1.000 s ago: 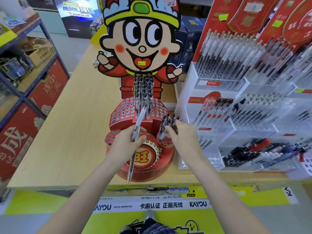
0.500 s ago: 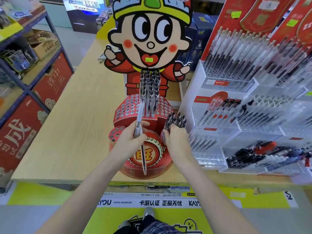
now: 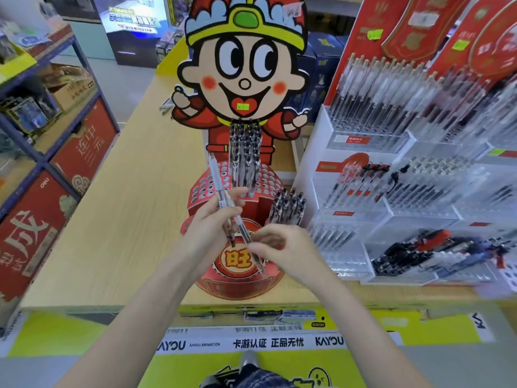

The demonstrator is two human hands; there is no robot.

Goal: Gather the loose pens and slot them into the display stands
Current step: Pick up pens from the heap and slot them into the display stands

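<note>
L hand (image 3: 208, 228): 2 pens (image 3: 223, 203) | R hand (image 3: 282, 247): pinches 1

Both bare forearms reach forward over the red display stand (image 3: 237, 278). The left hand (image 3: 208, 229) is above the stand's front, fingers curled round two pens (image 3: 223, 203) (thumb on top). The right hand (image 3: 282, 247), just right of it, pinches a pen's lower end.

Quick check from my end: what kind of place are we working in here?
Most likely a stationery shop or the stationery section of a store. A red cartoon-figure pen stand sits on a wooden counter, clear acrylic racks full of pens stand beside it, and stocked shelving lines the aisle at left.
</note>
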